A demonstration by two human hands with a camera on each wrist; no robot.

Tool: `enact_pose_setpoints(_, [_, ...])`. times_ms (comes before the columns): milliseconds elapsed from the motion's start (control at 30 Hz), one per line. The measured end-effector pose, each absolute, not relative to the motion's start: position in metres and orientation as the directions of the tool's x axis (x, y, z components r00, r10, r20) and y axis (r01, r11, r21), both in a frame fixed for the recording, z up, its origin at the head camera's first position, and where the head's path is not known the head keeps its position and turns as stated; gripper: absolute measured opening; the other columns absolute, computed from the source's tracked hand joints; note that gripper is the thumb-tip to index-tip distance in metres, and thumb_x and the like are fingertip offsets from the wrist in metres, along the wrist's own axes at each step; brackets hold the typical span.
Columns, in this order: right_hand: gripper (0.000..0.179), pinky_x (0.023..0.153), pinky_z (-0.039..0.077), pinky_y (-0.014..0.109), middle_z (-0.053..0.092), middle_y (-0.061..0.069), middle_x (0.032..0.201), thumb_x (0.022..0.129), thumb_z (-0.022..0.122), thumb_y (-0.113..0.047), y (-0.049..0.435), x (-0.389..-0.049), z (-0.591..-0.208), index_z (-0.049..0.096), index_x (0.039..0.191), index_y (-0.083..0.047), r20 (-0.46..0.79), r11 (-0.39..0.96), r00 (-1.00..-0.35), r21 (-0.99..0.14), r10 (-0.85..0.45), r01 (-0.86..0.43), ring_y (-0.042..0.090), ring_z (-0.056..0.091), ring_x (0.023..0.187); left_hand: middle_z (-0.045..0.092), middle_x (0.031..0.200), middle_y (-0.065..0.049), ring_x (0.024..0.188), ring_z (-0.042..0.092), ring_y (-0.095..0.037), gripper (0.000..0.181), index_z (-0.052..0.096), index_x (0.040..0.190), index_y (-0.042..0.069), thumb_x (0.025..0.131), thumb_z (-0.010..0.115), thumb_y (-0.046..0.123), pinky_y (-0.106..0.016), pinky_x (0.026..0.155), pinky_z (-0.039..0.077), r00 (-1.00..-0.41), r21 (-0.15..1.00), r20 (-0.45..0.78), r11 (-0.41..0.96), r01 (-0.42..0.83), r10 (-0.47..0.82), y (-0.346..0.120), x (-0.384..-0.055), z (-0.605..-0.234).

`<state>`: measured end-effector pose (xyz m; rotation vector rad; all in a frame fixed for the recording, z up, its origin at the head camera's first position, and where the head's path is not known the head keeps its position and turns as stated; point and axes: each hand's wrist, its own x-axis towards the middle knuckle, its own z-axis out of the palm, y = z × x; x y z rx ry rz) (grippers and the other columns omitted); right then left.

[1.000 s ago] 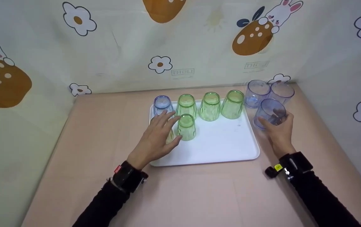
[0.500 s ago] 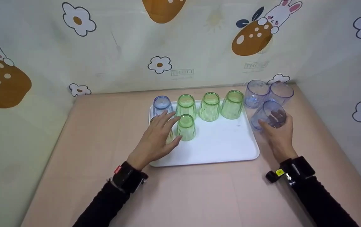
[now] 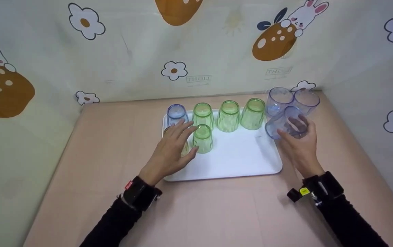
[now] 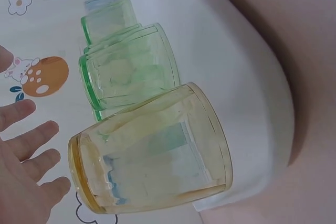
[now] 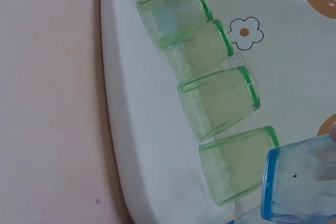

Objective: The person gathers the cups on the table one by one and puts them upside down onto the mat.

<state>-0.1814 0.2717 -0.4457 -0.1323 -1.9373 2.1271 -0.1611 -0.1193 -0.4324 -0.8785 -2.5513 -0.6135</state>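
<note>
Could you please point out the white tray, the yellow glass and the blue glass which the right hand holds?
White tray (image 3: pixel 239 156): head view, bare flat surface.
Yellow glass (image 4: pixel 152 153): left wrist view, middle of its side.
Held blue glass (image 3: pixel 278 126): head view, its side.

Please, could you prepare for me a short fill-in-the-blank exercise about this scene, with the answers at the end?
1. The colour of the tilted cup in the person's right grip is ____.
2. The colour of the tray is ____.
3. The number of green cups on the tray is ____.
4. These green cups stand upside ____.

Missing words: blue; white; four; down.
</note>
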Motion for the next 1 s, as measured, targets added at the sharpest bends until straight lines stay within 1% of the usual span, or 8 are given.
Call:
enact_pose_setpoints(167, [0.079,0.102,0.047,0.029,0.038,0.017,0.147,0.091,0.073,0.005,0.262,-0.175,-0.433,0.025,0.153,-0.005,0.089,-0.243,-0.983,-0.962,0.162,-0.127,0.034,0.041,0.137,0.047,0.150,-0.012,0.145,0.033,-0.033,0.053,0.052,0.144,0.008,0.097,0.066,0.030,-0.053,0.118,0.024,-0.715,0.288,0.499,0.684,0.670,0.491,-0.115,-0.161,-0.431])
enact_pose_setpoints(300, [0.079,0.105,0.044,0.032,0.035,0.016,0.149,0.094,0.068,0.006,0.256,-0.173,-0.427,0.020,0.155,-0.006,0.025,-0.415,-0.996,-0.908,0.084,-0.058,0.028,0.049,0.130,0.046,0.151,-0.011,0.145,0.033,-0.032,0.056,0.050,0.146,0.009,0.097,0.067,0.030,-0.051,0.119,0.022,-0.706,0.299,0.505,0.666,0.683,0.497,-0.110,-0.161,-0.431])
enact_pose_setpoints(367, [0.081,0.106,0.044,0.033,0.037,0.014,0.148,0.094,0.067,0.006,0.252,-0.172,-0.425,0.017,0.157,-0.008,0.000,-0.497,-0.999,-0.868,0.052,-0.026,0.024,0.053,0.125,0.047,0.150,-0.011,0.145,0.033,-0.033,0.056,0.050,0.145,0.009,0.097,0.067,0.030,-0.049,0.119,0.020,-0.702,0.304,0.510,0.659,0.688,0.498,-0.107,-0.162,-0.431])
enact_pose_setpoints(467, [0.080,0.106,0.045,0.034,0.041,0.013,0.143,0.095,0.065,0.007,0.245,-0.172,-0.424,0.019,0.158,-0.012,-0.012,-0.582,-1.000,-0.813,0.016,0.000,0.022,0.058,0.117,0.048,0.149,-0.012,0.144,0.034,-0.034,0.056,0.051,0.144,0.008,0.096,0.068,0.031,-0.049,0.119,0.020,-0.690,0.304,0.522,0.647,0.699,0.501,-0.102,-0.163,-0.430])
enact_pose_setpoints(600, [0.073,0.107,0.044,0.037,0.041,0.014,0.143,0.095,0.065,0.005,0.232,-0.171,-0.423,0.027,0.155,-0.013,-0.003,-0.619,-1.000,-0.785,-0.029,0.020,0.025,0.056,0.120,0.047,0.149,-0.012,0.146,0.032,-0.032,0.058,0.050,0.144,0.006,0.096,0.068,0.032,-0.048,0.120,0.020,-0.678,0.309,0.532,0.629,0.714,0.508,-0.095,-0.164,-0.429])
enact_pose_setpoints(767, [0.077,0.110,0.040,0.041,0.036,0.017,0.147,0.094,0.068,0.000,0.216,-0.166,-0.422,0.023,0.155,-0.011,-0.023,-0.626,-0.995,-0.776,-0.092,0.076,0.031,0.050,0.128,0.046,0.151,-0.010,0.147,0.030,-0.026,0.062,0.047,0.147,0.005,0.096,0.069,0.034,-0.041,0.121,0.016,-0.673,0.344,0.535,0.596,0.725,0.510,-0.085,-0.164,-0.428])
enact_pose_setpoints(867, [0.077,0.111,0.039,0.042,0.036,0.018,0.149,0.095,0.068,-0.003,0.207,-0.162,-0.422,0.021,0.156,-0.010,-0.028,-0.652,-0.992,-0.751,-0.125,0.103,0.031,0.049,0.130,0.046,0.151,-0.010,0.147,0.030,-0.024,0.065,0.046,0.148,0.006,0.095,0.070,0.035,-0.040,0.120,0.019,-0.668,0.370,0.545,0.569,0.734,0.507,-0.077,-0.164,-0.429])
enact_pose_setpoints(1000, [0.071,0.112,0.038,0.044,0.034,0.019,0.154,0.098,0.067,-0.010,0.194,-0.157,-0.424,0.026,0.156,-0.008,-0.002,-0.704,-0.983,-0.698,-0.182,0.132,0.032,0.043,0.138,0.044,0.152,-0.010,0.145,0.033,-0.022,0.073,0.040,0.152,0.007,0.094,0.072,0.037,-0.038,0.117,0.028,-0.659,0.423,0.564,0.511,0.748,0.498,-0.067,-0.164,-0.430])
